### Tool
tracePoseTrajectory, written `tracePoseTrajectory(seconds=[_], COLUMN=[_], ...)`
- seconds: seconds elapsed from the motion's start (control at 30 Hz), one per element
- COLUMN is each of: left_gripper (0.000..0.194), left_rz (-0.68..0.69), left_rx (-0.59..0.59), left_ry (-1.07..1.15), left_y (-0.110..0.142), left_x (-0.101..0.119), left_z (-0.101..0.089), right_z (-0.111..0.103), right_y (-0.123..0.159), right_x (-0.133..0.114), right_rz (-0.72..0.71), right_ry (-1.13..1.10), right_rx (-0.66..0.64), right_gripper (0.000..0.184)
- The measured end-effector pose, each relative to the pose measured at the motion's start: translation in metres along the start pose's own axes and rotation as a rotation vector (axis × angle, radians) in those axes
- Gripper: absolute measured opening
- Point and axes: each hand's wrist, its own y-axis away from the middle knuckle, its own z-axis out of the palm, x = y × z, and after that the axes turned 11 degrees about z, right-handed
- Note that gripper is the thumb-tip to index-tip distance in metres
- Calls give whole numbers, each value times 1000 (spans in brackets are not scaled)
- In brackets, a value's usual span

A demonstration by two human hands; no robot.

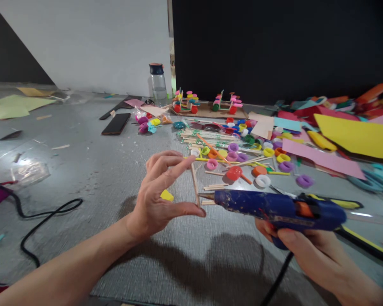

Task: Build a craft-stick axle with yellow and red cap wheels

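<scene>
Between the thumb and forefinger of my left hand, a short wooden stick is pinched by its two ends. My right hand grips a blue hot glue gun by its handle, the fingers partly hidden below its body. The gun's metal nozzle points left and meets or nearly meets the lower part of the stick. Behind the left palm shows a small yellow piece. Short cut sticks lie just beyond the nozzle.
Coloured bottle caps and bundled sticks spread across the table's middle. Two small wheeled models and a water bottle stand at the back. Coloured paper and yellow-black pliers lie right; a black cable curls left.
</scene>
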Motion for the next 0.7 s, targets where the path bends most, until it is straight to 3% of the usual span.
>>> tracePoseTrajectory(seconds=[0.47, 0.7], left_gripper=[90, 91], left_rz=[-18, -29], left_rx=[41, 53], left_ry=[32, 32], left_y=[2, 2], left_x=[-4, -4], left_z=[1, 1], right_z=[-1, 0], right_y=[1, -3], right_x=[0, -9], right_rz=[-19, -51], right_ry=[14, 20], right_rx=[-26, 20], right_gripper=[30, 24])
